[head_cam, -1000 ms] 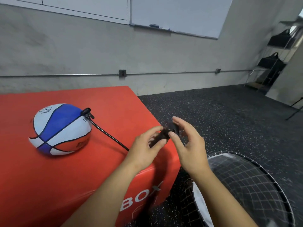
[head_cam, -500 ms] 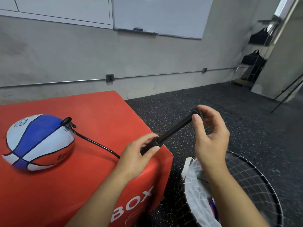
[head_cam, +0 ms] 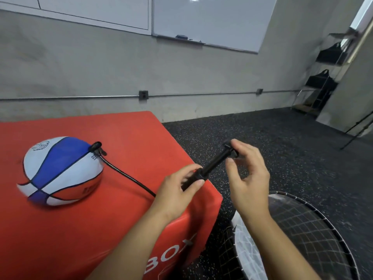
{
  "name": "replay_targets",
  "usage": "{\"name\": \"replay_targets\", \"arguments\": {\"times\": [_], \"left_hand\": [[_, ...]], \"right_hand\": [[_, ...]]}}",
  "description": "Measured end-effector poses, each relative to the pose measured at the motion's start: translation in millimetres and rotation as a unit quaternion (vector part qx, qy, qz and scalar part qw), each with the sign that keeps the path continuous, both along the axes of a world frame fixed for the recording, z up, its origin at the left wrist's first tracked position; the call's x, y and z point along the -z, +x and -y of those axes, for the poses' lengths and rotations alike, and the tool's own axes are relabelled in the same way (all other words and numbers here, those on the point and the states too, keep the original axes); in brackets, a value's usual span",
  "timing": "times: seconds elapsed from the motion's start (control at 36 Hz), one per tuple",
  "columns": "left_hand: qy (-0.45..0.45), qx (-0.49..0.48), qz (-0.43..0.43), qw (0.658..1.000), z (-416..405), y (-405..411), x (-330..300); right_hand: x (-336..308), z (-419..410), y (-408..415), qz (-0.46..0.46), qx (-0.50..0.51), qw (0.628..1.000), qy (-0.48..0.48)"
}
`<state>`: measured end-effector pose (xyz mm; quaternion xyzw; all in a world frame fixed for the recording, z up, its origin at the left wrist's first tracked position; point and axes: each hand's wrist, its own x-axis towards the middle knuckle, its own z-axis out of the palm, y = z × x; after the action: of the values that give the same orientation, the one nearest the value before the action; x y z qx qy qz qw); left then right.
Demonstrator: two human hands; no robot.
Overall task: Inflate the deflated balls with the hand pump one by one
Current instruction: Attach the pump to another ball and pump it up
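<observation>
A round black mesh basket [head_cam: 314, 225] stands on the speckled dark floor [head_cam: 272, 142], close by the corner of a red padded box [head_cam: 84, 229]. Both forearms reach forward over that corner. The left hand [head_cam: 177, 190] grips the barrel of a black hand pump [head_cam: 210, 168]; the right hand [head_cam: 250, 174] pinches its T-handle, plunger drawn out. A black hose [head_cam: 129, 176] runs across the box top to a soft, dented blue, white and red ball [head_cam: 60, 170]. Behind, a whiteboard [head_cam: 212, 19] hangs on the grey wall.
</observation>
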<state>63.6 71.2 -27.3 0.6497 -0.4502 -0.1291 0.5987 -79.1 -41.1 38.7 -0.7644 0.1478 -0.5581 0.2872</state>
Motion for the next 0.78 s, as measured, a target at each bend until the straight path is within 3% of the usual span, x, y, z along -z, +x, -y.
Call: {"name": "replay_targets", "arguments": {"times": [0.36, 0.67, 0.78], "left_hand": [[-0.023, -0.002, -0.052, 0.998, -7.7, -0.2, -3.8], [-0.033, -0.013, -0.044, 0.998, -15.3, -14.3, -16.6], [-0.014, -0.019, -0.032, 0.999, -12.0, -14.4, -15.5]], "right_hand": [[27.9, -21.8, 14.3, -0.084, -0.053, 0.995, -0.012], [21.7, -25.9, 9.0, -0.087, -0.059, 0.994, -0.019], [6.9, -22.4, 1.6, -0.046, -0.051, 0.998, 0.011]]}}
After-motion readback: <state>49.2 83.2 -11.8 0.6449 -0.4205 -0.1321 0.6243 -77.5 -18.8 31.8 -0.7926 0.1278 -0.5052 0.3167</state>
